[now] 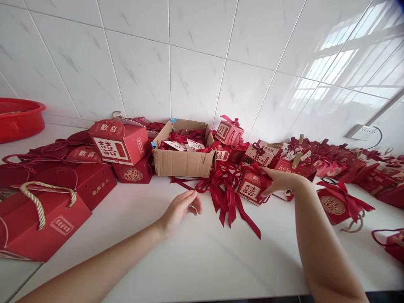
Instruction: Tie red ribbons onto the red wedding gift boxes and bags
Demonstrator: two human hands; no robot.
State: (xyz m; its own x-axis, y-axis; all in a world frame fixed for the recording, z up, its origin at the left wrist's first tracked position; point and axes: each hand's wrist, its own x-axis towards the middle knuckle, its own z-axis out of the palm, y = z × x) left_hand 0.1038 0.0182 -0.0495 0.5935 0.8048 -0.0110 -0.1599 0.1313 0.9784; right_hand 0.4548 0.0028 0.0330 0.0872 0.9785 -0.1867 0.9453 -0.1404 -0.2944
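My right hand grips a small red gift box with a white label and red ribbon, resting on the white counter among a heap of loose red ribbons. My left hand hovers just above the counter, left of the ribbons, fingers loosely curled and holding nothing. An open cardboard box filled with ribbons and tags stands behind my left hand.
Large red gift boxes and red bags with rope handles crowd the left side. Several small red boxes line the right along the tiled wall. A red basin sits far left. A wall socket is at right.
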